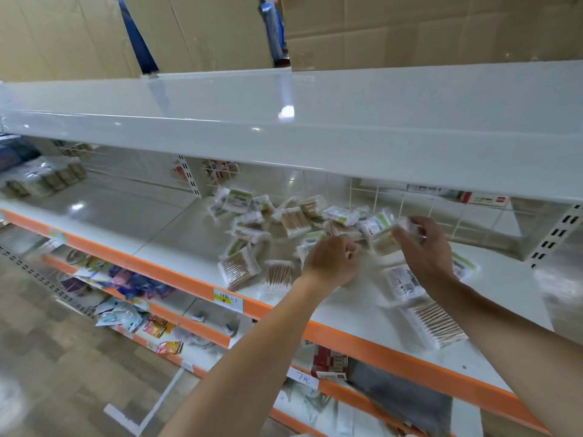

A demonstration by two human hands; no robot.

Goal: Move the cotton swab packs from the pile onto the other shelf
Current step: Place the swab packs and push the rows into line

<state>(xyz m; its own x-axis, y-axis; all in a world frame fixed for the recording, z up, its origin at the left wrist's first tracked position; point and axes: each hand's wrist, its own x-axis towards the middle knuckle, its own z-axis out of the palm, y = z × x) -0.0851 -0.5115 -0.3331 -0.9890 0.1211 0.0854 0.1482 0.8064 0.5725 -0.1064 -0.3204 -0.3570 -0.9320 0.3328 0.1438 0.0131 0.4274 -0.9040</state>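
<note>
Reaching into the pile (284, 222) of cotton swab packs on the middle shelf (176, 241), the right hand (424, 247) pinched one pack (383, 223) by its edge; the left hand (331, 260) was curled, its hold unclear. Light, crinkly and probably slippery, the packs looked easiest to pinch at their edges.

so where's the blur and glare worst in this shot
Head view: motion blur smears the right hand and the pack it pinches, plus the frame's far right edge; glare spots sit on the top shelf; wide-angle distortion bows the shelf edges.
</note>
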